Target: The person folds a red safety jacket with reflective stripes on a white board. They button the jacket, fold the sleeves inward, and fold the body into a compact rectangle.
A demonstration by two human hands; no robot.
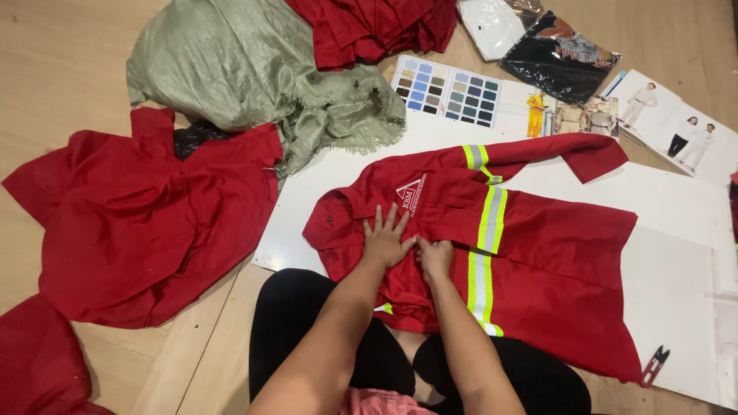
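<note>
At centre frame, the left hand [387, 238] is pressing flat, fingers spread, on the red jacket [538, 253] lying on the white board [676, 284]. The right hand [435, 256] is bunched, seemingly pinching cloth; smoothing outward should keep folds even.

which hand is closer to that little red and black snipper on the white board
Right. The right hand rests on the red jacket, on the side toward the snipper; the left hand lies flat farther away, near the collar.
</note>
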